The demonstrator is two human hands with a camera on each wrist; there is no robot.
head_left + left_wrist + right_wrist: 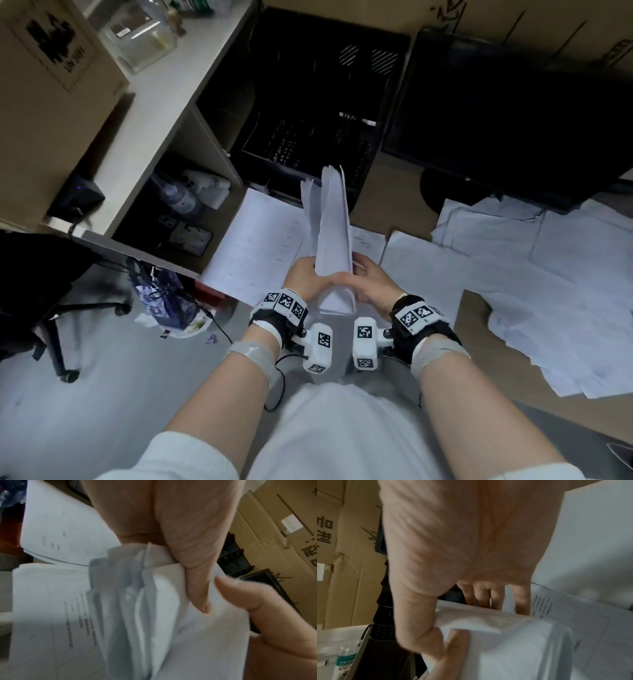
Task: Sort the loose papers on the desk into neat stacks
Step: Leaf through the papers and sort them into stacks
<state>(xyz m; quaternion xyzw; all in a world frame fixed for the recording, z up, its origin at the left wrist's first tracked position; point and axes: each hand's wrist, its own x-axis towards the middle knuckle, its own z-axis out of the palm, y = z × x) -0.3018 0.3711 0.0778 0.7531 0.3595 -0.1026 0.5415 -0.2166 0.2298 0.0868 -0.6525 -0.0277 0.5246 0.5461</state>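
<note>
Both hands raised together: left hand (303, 279) and right hand (368, 282) grip upright paper bundle (332, 226) from either side.

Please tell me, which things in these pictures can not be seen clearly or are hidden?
- Printed text on the bundle of papers: left wrist view, blurred and too small to read.
- Lower end of the bundle: head view, covered by the left hand and right hand.
- Loose sheets on the desk: head view, cut off by the right edge.
- Right hand's fingertips: right wrist view, behind the bundle.
</note>
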